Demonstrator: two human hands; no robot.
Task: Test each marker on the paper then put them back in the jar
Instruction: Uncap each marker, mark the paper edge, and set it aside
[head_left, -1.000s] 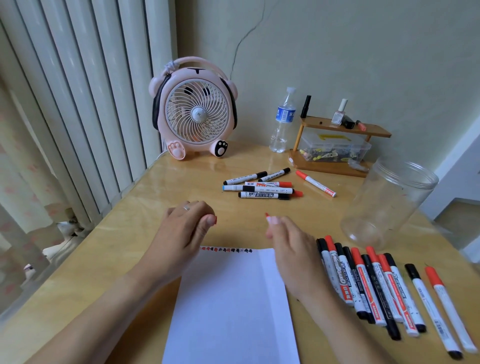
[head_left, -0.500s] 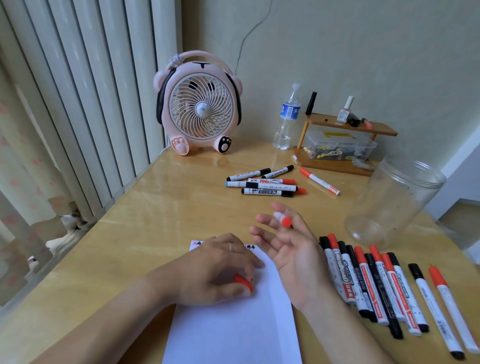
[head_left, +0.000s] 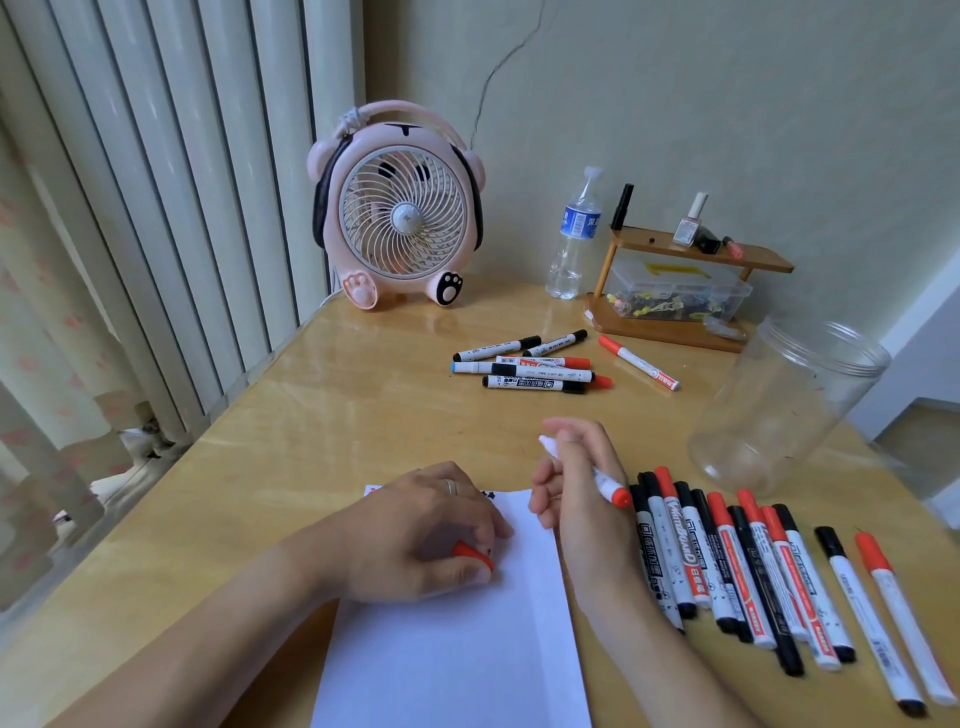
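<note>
A white sheet of paper (head_left: 452, 649) lies on the wooden table (head_left: 322, 441) in front of me, with small marks along its top edge. My left hand (head_left: 415, 535) rests on the paper, fingers curled around a red cap (head_left: 472, 555). My right hand (head_left: 576, 483) hovers just right of the paper's top corner, gripping a white marker (head_left: 602, 483) whose red end points right. Which end carries the nib I cannot tell. A clear plastic jar (head_left: 789, 405) stands open and empty at the right.
Several red and black markers (head_left: 727, 561) lie in a row right of my right hand. Several more markers (head_left: 524, 366) lie further back. A pink fan (head_left: 405, 208), a water bottle (head_left: 574, 234) and a small wooden shelf (head_left: 675, 291) stand along the wall.
A second ago both hands met above the paper's top edge. My left hand has come down onto the paper with the red cap. My right hand has turned and closed around the marker.
</note>
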